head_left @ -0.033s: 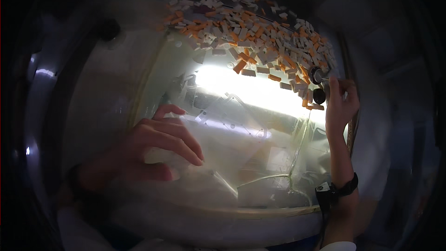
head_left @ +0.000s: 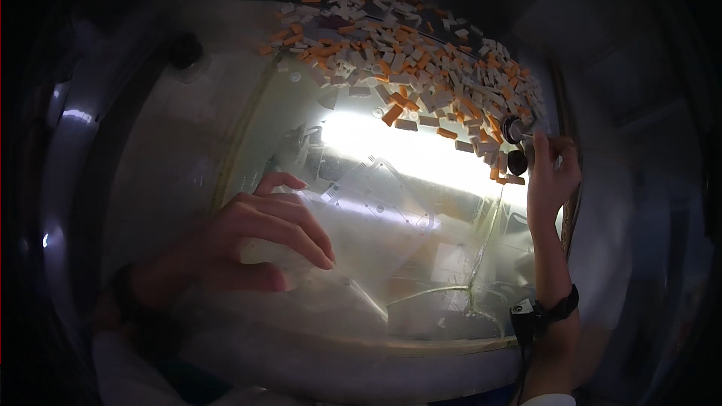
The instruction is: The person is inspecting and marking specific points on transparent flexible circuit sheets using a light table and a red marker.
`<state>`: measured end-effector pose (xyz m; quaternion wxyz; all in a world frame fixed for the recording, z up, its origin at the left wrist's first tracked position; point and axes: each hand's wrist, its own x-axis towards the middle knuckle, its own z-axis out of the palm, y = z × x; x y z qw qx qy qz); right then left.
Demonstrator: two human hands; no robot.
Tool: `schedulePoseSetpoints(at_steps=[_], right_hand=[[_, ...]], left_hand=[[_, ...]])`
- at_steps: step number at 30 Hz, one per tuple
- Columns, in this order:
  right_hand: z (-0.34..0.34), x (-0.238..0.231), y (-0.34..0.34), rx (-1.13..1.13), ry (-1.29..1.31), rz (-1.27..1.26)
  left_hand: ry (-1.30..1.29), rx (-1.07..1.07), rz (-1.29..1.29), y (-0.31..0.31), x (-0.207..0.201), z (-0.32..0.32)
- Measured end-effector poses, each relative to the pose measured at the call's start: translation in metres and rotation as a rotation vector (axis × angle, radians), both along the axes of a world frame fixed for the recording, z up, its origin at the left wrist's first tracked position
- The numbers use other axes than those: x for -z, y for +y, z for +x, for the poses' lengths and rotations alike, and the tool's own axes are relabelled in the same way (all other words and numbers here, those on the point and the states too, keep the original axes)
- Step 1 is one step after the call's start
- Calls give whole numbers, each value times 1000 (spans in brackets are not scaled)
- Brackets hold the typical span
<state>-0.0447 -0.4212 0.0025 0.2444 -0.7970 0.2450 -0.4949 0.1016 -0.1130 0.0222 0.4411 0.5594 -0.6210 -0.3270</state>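
My left hand (head_left: 259, 229) hovers palm down with fingers apart and curved, near a clear flat sheet with fine markings (head_left: 376, 192) on the glass-like work surface (head_left: 346, 308). Nothing shows in its grasp. At the right edge of the surface my right hand (head_left: 555, 180) is closed in a pinch. A thin pale end seems to lead from its fingertips to a small round jar with a dark rim (head_left: 513, 130); I cannot make out what it is. Just below the jar sits a dark round piece (head_left: 517, 162), close to the fingers.
A wide heap of small orange and whitish blocks (head_left: 406, 60) spreads over the far side, reaching the jar. Bright light glare (head_left: 398, 146) crosses the middle. A dark round knob-like thing (head_left: 184, 50) stands far left. Both wrists wear dark bands; a small device (head_left: 523, 316) sits at the right one.
The whole view has shifted slightly. Both hands keep nearly the same pose and place, the left with fingers apart, the right pinching at the jar.
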Motion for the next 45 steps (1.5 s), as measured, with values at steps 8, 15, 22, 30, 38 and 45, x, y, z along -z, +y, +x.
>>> schedulePoseSetpoints(at_steps=[8,15,22,30,38,45], right_hand=[[-5,-5,5,-47,24,-90],[-15,-15,77,-453,64,699],[-26,0,93,-750,272,725],[-24,-3,89,-643,402,523],[-23,0,82,-723,502,394],[-22,3,83,-739,469,346]], left_hand=[[-33,-1,-37,0,7,-1],[-30,-62,-43,-6,10,-5],[-37,-119,0,-9,11,-10],[-88,-85,81,-12,12,-5],[-117,-41,49,-14,16,-4],[-136,1,56,-12,17,-1]])
